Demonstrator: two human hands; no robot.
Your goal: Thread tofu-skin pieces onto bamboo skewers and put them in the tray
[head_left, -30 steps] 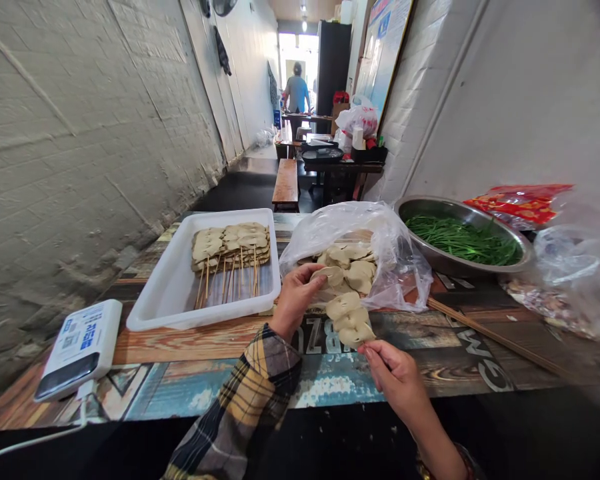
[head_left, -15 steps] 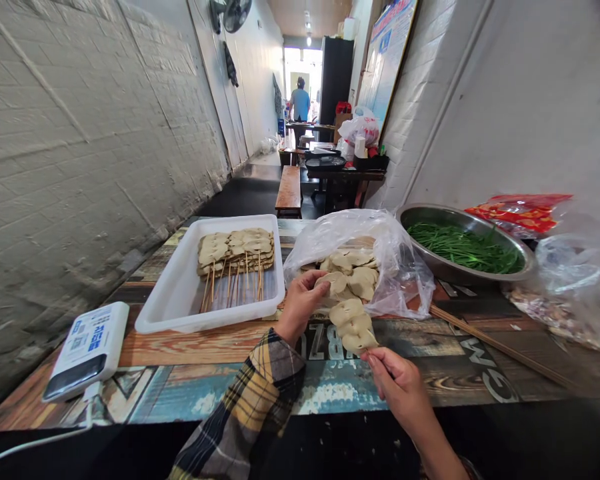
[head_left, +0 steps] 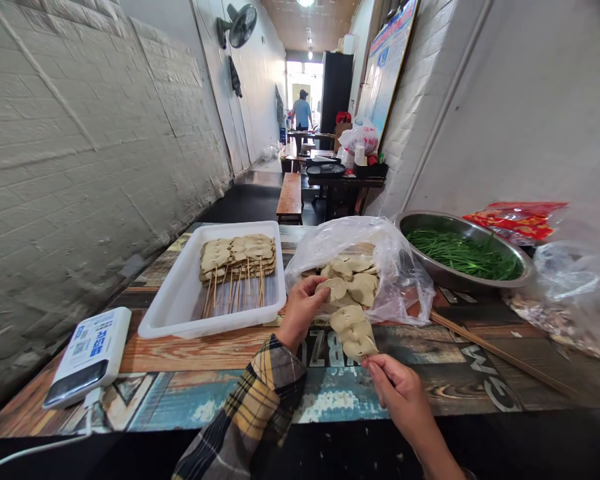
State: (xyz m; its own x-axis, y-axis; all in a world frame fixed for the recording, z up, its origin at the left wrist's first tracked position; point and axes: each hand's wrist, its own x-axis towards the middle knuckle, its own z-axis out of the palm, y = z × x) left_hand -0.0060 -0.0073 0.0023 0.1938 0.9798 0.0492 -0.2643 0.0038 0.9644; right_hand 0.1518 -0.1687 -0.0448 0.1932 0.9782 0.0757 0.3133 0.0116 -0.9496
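Skewered row of pale beige, flat, round slices (head_left: 353, 330), lying just beyond the fingertips of the right hand (head_left: 397, 390); thumb and forefinger pinch its near end, where the stick itself is largely hidden. A single pale beige, thin, round slice (head_left: 333, 289) extends from the fingertips of the left hand (head_left: 300, 307), its left edge pinched between thumb and fingers. The left hand reaches forward and to the right from a yellow, black and grey plaid sleeve (head_left: 260, 393), at the mouth of a clear plastic bag (head_left: 407, 290) of similar slices. The right hand, its forearm bare, points forward and to the left, remaining fingers curled. The skewered row's long axis runs obliquely from the right fingertips, away from the person and slightly leftward; its far end points toward the bag, near the single slice but below it in view.
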